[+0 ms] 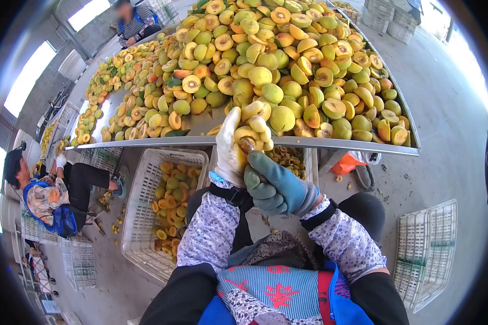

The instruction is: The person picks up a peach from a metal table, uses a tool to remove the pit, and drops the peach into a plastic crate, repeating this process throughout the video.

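Observation:
My left hand point(235, 143), in a white glove with yellow stains, is closed around a halved fruit point(246, 136) just in front of the table's near edge. My right hand point(279, 186), in a blue-green glove, is wrapped round a small tool whose metal tip point(246, 144) touches the cut face of that fruit. The tool's handle is hidden in the glove. Behind both hands, a large heap of whole and halved yellow-green fruits point(260, 77) lies on the metal table point(200, 141).
Below the table, a white crate point(133, 230) holds fruit halves, with another crate point(310, 162) behind my hands. An empty crate point(425, 254) stands at the right. An orange bag point(350, 162) lies under the table. Co-workers sit at the left point(49, 197) and far side point(131, 24).

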Available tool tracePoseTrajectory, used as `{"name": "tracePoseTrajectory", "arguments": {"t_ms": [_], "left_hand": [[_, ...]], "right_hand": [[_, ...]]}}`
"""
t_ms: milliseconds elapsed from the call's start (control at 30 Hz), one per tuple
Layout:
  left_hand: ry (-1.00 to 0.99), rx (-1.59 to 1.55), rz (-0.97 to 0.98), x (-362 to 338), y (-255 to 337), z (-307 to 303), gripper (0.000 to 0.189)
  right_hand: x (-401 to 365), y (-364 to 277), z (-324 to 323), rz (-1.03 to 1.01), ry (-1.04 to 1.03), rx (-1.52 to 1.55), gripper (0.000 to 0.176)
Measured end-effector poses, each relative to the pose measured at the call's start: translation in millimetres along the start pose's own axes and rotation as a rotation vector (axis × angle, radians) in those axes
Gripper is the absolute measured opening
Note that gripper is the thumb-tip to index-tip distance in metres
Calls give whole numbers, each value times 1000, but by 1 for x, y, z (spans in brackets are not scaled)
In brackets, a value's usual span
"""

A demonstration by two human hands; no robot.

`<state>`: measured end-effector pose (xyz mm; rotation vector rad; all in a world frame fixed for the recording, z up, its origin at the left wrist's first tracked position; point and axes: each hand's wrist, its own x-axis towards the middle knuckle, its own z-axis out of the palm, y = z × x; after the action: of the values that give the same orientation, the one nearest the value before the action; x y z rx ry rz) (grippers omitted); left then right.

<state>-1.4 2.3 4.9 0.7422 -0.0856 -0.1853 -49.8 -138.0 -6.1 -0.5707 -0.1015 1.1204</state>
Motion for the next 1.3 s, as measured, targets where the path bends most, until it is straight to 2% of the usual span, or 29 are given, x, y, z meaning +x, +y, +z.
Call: {"name": "tracePoseTrajectory", "arguments": {"t_ms": [100, 133, 167, 233, 267, 367, 433, 467, 500, 533, 567, 600, 667, 733, 767, 833, 933, 1067, 1100, 1200, 1267, 1300], "left_hand": [[-27, -382, 82, 16, 14, -24, 38], [-24, -303, 103, 16, 24, -35, 37], [-7, -210, 157, 12, 33, -38, 39], [239, 142, 333, -7, 59, -31, 40], [329, 220, 381, -17, 74, -33, 42], [613, 527, 452, -55, 120, -50, 44], [777, 820, 306, -66, 154, -100, 43], [874, 1143, 287, -68, 162, -148, 43], [1000, 1689, 237, -79, 160, -133, 41], [1041, 1849, 256, -83, 152, -114, 39], [933, 1807, 538, -79, 143, -122, 35], [833, 1685, 592, -72, 135, -104, 35], [599, 1652, 618, -50, 116, -85, 34], [438, 1678, 348, -30, 101, -56, 44], [369, 1813, 285, -19, 95, -47, 45], [227, 1949, 104, 16, 74, -72, 43], [253, 1989, 3, 42, 71, -71, 37], [417, 1909, 146, 53, 62, -76, 36], [415, 1889, 115, 52, 66, -71, 38], [354, 1879, 254, 61, 61, -88, 36], [348, 1734, 333, 61, 64, -93, 31], [381, 1656, 282, 56, 68, -87, 33]], "right_hand": [[-7, 3, 14, -14, 352, -593, 52], [-4, 7, 2, -62, 444, -717, 51], [4, 14, -21, -240, 549, -900, 49], [19, 32, -62, -611, 743, -1240, 47], [8, 22, -45, -565, 815, -1250, 39], [2, 21, -48, -653, 901, -1531, 33], [3, 15, -41, -656, 892, -1559, 29], [0, 15, -33, -651, 880, -1556, 29], [-2, 18, -28, -638, 866, -1550, 28], [-2, 19, -27, -687, 848, -1575, 28], [-1, 17, -26, -692, 831, -1589, 28], [1, 17, -25, -708, 793, -1600, 28], [7, 18, -32, -681, 789, -1652, 28], [10, 17, -36, -696, 766, -1620, 26], [8, 13, -30, -721, 722, -1613, 26], [8, 12, -28, -685, 702, -1613, 23], [4, 9, -15, -585, 696, -1624, 24], [4, 17, -29, -624, 660, -1624, 25], [2, 19, -29, -614, 671, -1606, 25], [4, 7, -20, -632, 716, -1644, 26], [1, 6, -14, -678, 706, -1621, 31], [0, 3, -14, -648, 716, -1535, 32]]}}
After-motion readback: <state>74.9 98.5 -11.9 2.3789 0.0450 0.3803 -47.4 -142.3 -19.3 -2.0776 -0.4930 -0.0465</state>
